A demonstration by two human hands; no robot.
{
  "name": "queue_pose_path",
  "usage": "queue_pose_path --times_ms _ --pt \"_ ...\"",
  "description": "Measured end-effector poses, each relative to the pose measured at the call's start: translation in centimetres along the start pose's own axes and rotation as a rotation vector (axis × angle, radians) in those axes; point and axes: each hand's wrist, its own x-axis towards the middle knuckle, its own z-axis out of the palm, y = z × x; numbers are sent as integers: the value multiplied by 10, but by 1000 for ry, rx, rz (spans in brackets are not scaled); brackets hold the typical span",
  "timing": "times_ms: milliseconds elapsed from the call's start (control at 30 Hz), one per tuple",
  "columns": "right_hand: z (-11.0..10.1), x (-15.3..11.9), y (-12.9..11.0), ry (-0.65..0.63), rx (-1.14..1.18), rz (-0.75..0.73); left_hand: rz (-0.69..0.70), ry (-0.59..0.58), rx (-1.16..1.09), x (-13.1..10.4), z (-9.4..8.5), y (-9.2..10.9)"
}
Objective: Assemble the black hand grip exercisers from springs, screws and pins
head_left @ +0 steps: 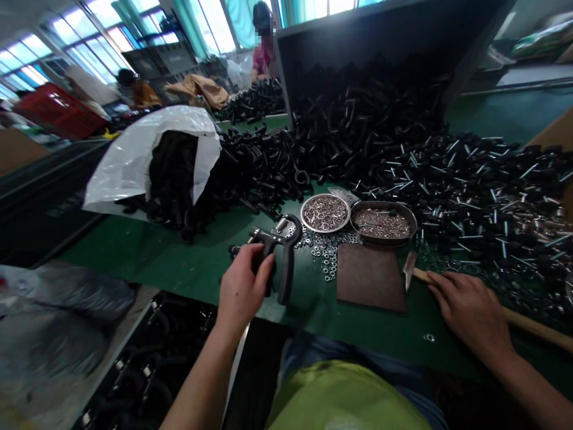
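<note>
My left hand [242, 283] is closed around one handle of a black hand grip exerciser [289, 263], held over the green tabletop left of the middle. A metal spring shows near its top. On the right, my right hand [470, 310] lies over the wooden handle of a hammer [409, 269], its fingers curled on it just behind the head. Between my hands lies a flat brown pad [371, 278]. Small metal nuts [329, 254] are scattered beside the pad, and a couple of rings [428, 338] lie closer to me.
Behind the pad stand a round bowl [325, 213] and an oval tin [384, 223] of small metal parts. Black handles [264, 161] pile up behind, partly in a white bag [129, 155]. Knobs with bolts [487, 191] cover the right. Finished grips fill a box [147, 364] lower left.
</note>
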Motion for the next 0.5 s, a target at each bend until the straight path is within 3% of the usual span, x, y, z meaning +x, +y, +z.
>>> queue_pose_path --times_ms 67,200,333,500 --pt "-4 19 -24 25 178 -54 9 74 277 13 -17 -26" --pt "-13 69 -98 -34 531 -182 -31 0 538 23 -22 -72" --pt "-9 110 -163 -158 534 -249 -25 -9 484 21 -15 -93" --pt "6 126 -188 -254 401 -276 -16 24 360 18 -17 -98"
